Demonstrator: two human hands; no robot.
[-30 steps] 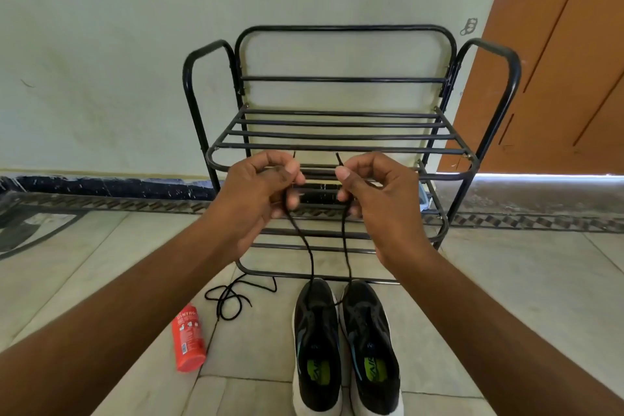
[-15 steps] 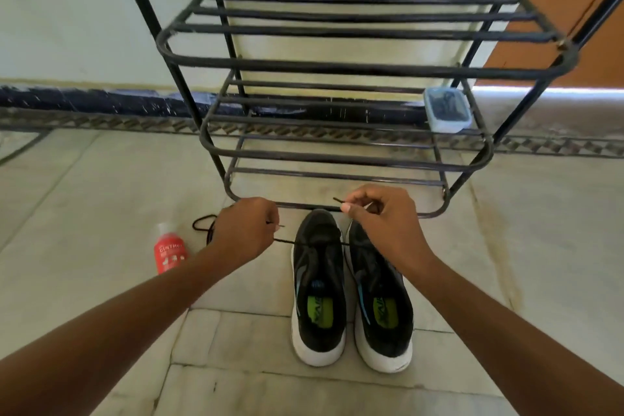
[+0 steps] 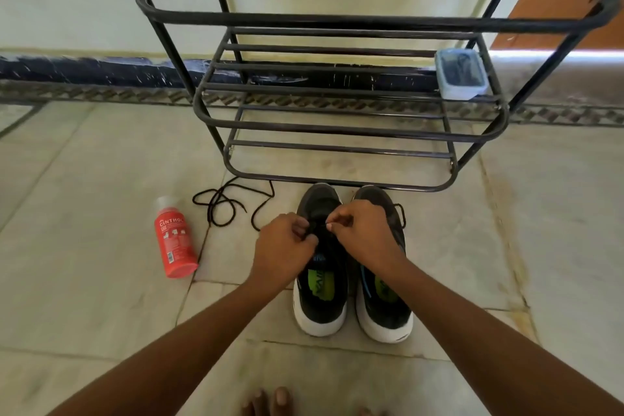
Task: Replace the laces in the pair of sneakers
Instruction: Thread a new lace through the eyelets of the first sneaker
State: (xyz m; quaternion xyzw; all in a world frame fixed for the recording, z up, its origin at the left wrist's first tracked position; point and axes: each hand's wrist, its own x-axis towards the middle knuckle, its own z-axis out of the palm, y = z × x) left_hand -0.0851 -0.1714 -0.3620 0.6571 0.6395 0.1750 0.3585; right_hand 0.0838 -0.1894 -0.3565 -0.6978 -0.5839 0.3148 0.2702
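Both hands, left hand (image 3: 282, 248) and right hand (image 3: 363, 233), pinch what seems the lace over the left sneaker (image 3: 320, 267); lacing looks unfinished, right sneaker (image 3: 383, 297) remaining.

We see a rack (image 3: 354, 18) of black-painted metal tube with a dull sheen, standing on a floor (image 3: 84, 280) of pale polished stone slabs, stained in places. The sneakers (image 3: 351, 284) look like matt black knit cloth over smooth white rubber soles. The loose lace (image 3: 229, 204) is dark woven cord. The red bottle (image 3: 174, 241) is glossy plastic; the small box (image 3: 461, 74) is cloudy translucent plastic.
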